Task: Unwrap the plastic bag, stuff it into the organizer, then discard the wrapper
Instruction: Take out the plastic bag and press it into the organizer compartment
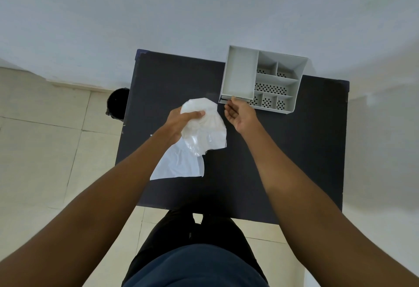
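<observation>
My left hand (181, 121) grips a crumpled white plastic bag (205, 125) above the middle of the dark table (283, 162). A flat translucent wrapper (181, 165) hangs or lies just below the bag, toward me. My right hand (239, 114) is palm up with fingers apart, its fingertips at the near left corner of the grey organizer (240, 71). I cannot tell if they touch it. The organizer stands at the table's back right, with one large plain compartment and several smaller perforated ones.
A black round bin (118, 103) stands on the tiled floor left of the table. A white wall rises directly behind the table. My legs are against the table's near edge.
</observation>
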